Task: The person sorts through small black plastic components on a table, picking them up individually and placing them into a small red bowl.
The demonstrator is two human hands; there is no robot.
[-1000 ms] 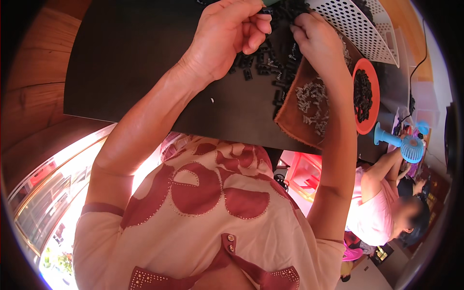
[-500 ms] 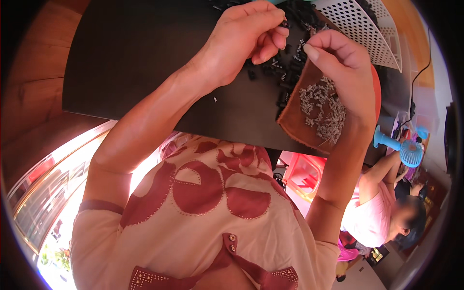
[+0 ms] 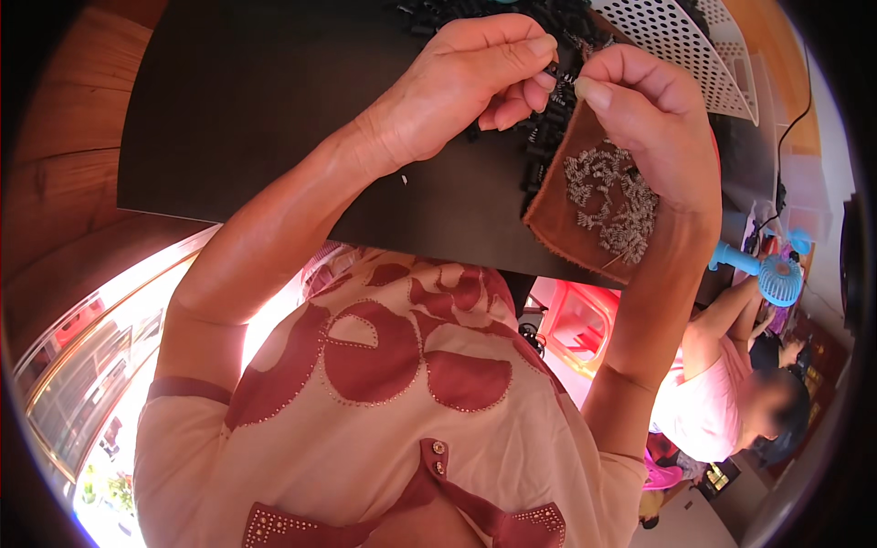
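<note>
My left hand (image 3: 498, 73) is closed in a pinch above the dark table (image 3: 274, 110), a small black part (image 3: 552, 68) between thumb and fingers. Just to its right, my right hand (image 3: 649, 110) is also closed, thumb pressed to forefinger. Whatever sits at those right fingertips is too small to make out. Under my right wrist lies a brown cloth (image 3: 557, 215) bearing many small metal springs (image 3: 607, 201). Black parts (image 3: 539, 142) are heaped beyond and beneath my hands, with some springs among them.
A white perforated basket (image 3: 681, 55) stands at the far right. A small white scrap (image 3: 405, 180) lies on the table. Beyond the table's right edge are a blue fan (image 3: 778, 279), a red plastic stool (image 3: 582, 324) and another person in pink (image 3: 699, 406).
My left hand has moved slightly right and nearer to me, bringing its fingertips closer to my right hand's. Both hands remain pinched.
</note>
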